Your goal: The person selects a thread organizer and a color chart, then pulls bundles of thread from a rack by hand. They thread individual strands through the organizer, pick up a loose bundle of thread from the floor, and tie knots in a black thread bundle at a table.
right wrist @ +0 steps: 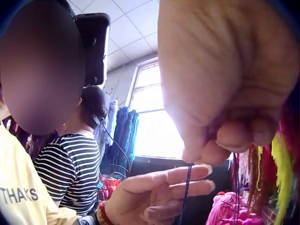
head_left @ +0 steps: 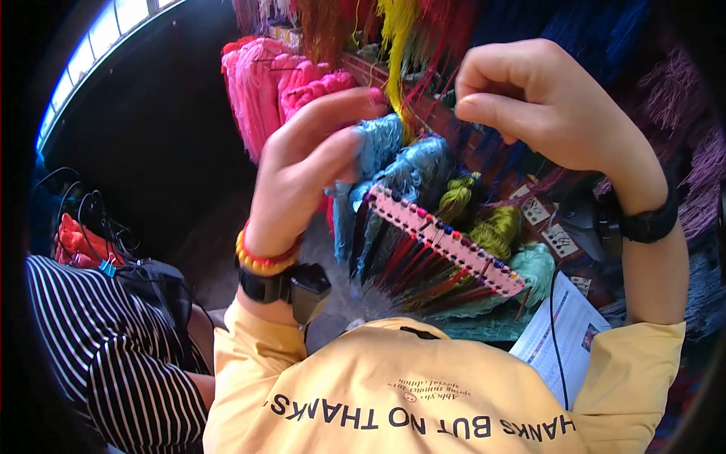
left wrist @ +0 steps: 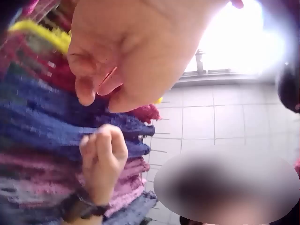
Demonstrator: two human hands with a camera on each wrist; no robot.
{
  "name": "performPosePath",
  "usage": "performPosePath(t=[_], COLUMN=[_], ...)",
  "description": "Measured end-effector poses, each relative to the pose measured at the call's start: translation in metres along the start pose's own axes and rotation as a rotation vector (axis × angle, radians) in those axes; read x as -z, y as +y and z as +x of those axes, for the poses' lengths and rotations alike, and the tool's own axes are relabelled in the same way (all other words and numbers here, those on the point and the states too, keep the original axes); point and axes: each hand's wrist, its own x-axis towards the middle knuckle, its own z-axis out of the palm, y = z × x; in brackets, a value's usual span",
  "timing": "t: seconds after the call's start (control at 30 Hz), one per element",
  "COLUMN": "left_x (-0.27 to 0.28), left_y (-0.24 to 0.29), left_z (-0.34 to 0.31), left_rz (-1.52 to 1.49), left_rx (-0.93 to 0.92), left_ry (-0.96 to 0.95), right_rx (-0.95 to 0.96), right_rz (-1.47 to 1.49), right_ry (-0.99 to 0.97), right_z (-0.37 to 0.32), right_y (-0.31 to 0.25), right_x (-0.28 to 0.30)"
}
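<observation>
My right hand (head_left: 541, 98) is raised at the upper right with its fingers curled in against the thumb. In the right wrist view its fingertips pinch dark blue-purple thread (right wrist: 186, 192) that hangs straight down. Raised on the other side is my left hand (head_left: 302, 170), slightly blurred, its fingers apart and reaching toward the right hand. The right wrist view shows that left hand with fairly straight fingers, just behind the thread. Below both hands lies a pink strip (head_left: 442, 238) edged with dark knobs and small coloured bits, with many dark and red threads running off its lower side.
Light blue skeins (head_left: 412, 166), olive skeins (head_left: 495, 231) and pink skeins (head_left: 257, 91) surround the strip. Yellow yarn (head_left: 397, 45) hangs above. A printed sheet (head_left: 560, 333) lies at the lower right. Close on the left sits a person in a striped top (head_left: 113, 356).
</observation>
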Motion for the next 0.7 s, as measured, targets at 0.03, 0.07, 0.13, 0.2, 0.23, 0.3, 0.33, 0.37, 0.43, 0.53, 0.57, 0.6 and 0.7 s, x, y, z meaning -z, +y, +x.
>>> performPosePath(t=[0.03, 0.07, 0.13, 0.2, 0.23, 0.3, 0.33, 0.37, 0.43, 0.53, 0.57, 0.6, 0.7], left_x=[-0.007, -0.020, -0.025, -0.020, -0.014, -0.008, 0.000, 0.001, 0.002, 0.007, 0.006, 0.003, -0.003], left_y=[0.001, 0.002, 0.001, -0.001, 0.004, 0.005, 0.004, 0.005, 0.010, 0.011, 0.010, 0.010, 0.010], left_z=[0.005, 0.007, 0.009, 0.010, 0.009, 0.004, 0.004, 0.001, -0.004, -0.008, -0.010, -0.011, -0.009], left_rz=[-0.080, -0.137, -0.118, 0.040, 0.087, 0.185, 0.159, 0.187, 0.245, 0.282, 0.288, 0.336, 0.483], left_rx=[0.007, 0.009, 0.028, 0.077, 0.069, 0.034, -0.010, -0.042, -0.115, -0.111, -0.118, -0.137, -0.194], left_ry=[-0.169, -0.267, -0.351, -0.323, -0.307, -0.246, -0.292, -0.264, -0.209, -0.258, -0.274, -0.287, -0.301], right_rx=[0.000, 0.035, 0.109, 0.099, 0.075, 0.025, 0.002, -0.031, -0.092, -0.184, -0.221, -0.304, -0.282], right_rz=[0.019, 0.023, 0.006, 0.033, 0.030, 0.026, 0.022, 0.045, 0.084, 0.150, 0.171, 0.216, 0.251], right_ry=[0.004, -0.012, 0.010, 0.009, 0.010, 0.005, 0.001, -0.049, -0.148, -0.270, -0.300, -0.368, -0.456], right_z=[0.004, 0.008, 0.012, 0.011, 0.010, 0.005, 0.002, 0.001, -0.003, -0.011, -0.012, -0.013, -0.013], right_y=[-0.001, -0.002, 0.004, 0.007, 0.010, 0.017, 0.020, 0.024, 0.032, 0.034, 0.035, 0.035, 0.039], right_x=[-0.007, -0.012, -0.019, -0.021, -0.022, -0.024, -0.025, -0.027, -0.031, -0.039, -0.043, -0.046, -0.058])
